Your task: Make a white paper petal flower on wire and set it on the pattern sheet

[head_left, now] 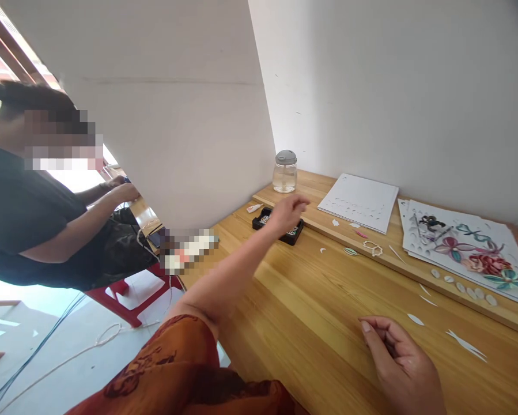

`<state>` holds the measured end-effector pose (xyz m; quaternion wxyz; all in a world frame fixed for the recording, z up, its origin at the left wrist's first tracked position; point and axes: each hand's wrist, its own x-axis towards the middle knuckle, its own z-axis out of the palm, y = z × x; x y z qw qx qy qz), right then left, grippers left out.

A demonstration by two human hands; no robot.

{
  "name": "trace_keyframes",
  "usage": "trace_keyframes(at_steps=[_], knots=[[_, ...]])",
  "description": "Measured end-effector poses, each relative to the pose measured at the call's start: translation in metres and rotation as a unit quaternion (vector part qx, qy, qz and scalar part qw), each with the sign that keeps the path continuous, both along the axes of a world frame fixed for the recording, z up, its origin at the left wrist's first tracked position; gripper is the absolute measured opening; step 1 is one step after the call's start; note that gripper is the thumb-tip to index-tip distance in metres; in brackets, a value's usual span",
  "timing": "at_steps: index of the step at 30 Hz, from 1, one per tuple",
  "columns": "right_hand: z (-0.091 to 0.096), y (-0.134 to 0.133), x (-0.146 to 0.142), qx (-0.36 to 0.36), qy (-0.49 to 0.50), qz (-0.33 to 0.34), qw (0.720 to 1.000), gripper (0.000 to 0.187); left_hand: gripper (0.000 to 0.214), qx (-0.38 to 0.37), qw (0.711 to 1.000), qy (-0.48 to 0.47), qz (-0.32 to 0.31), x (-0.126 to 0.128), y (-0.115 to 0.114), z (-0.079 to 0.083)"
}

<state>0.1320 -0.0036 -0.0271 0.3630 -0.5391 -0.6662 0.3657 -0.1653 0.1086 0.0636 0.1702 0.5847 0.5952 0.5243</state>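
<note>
My left hand [288,214] reaches across a black tray [290,240] that holds small coloured pieces. Its fingers are bent and drawn together; whatever they may hold is too small to see. Low on the right, my right hand [403,360] hovers at the wooden table [293,323], thumb and forefinger pinched and the other fingers curled. I cannot make out anything between those fingertips. Just beyond it lie a white leaf-shaped piece [415,319] and some thin pointed white strips [467,346].
A lidded clear jar [284,173] stands in the back corner, with a small tube [254,208] nearby. White sheets [362,196] and floral prints [466,242] lie along the raised ledge. At left sits another person [38,219] on a red stool [124,302].
</note>
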Motion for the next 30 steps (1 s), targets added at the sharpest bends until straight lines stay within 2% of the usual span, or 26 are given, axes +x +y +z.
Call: trace_keyframes(at_steps=[2, 4, 6, 9, 11, 14, 17, 21, 27, 28, 30], knots=[[-0.001, 0.000, -0.001, -0.002, 0.000, -0.002, 1.000, 0.035, 0.015, -0.064, 0.988, 0.125, 0.057, -0.041, -0.007, -0.003], [-0.001, -0.002, -0.002, -0.005, -0.001, -0.009, 1.000, 0.036, 0.013, -0.095, 0.982, 0.141, 0.076, -0.070, -0.015, -0.014], [0.000, -0.003, -0.003, -0.009, -0.001, -0.012, 1.000, 0.036, 0.019, -0.106, 0.980, 0.147, 0.082, -0.087, -0.022, -0.028], [-0.001, -0.003, -0.002, -0.006, 0.004, -0.018, 1.000, 0.035, 0.027, -0.119, 0.980, 0.147, 0.062, -0.093, -0.030, -0.047], [-0.005, 0.000, 0.001, -0.004, 0.005, -0.005, 1.000, 0.035, 0.032, -0.124, 0.981, 0.149, 0.032, -0.090, -0.034, -0.054], [-0.012, 0.004, 0.007, -0.001, -0.006, 0.016, 1.000, 0.036, 0.037, -0.132, 0.979, 0.152, -0.011, -0.079, -0.042, -0.055], [-0.015, 0.005, 0.009, -0.002, -0.018, 0.013, 1.000, 0.037, 0.044, -0.150, 0.971, 0.171, -0.072, -0.061, -0.058, -0.046], [-0.009, 0.000, 0.004, 0.007, -0.014, -0.010, 1.000, 0.035, 0.050, -0.174, 0.949, 0.211, -0.156, -0.035, -0.086, -0.032], [-0.001, -0.004, -0.002, 0.001, 0.006, -0.016, 1.000, 0.031, 0.044, -0.202, 0.929, 0.153, -0.269, -0.005, -0.115, -0.021], [-0.001, -0.004, -0.002, 0.002, 0.014, -0.018, 1.000, 0.031, 0.041, -0.200, 0.930, 0.138, -0.276, -0.003, -0.116, -0.021], [-0.002, -0.005, -0.001, 0.005, 0.024, -0.019, 1.000, 0.030, 0.032, -0.178, 0.943, 0.133, -0.247, -0.002, -0.115, -0.019]])
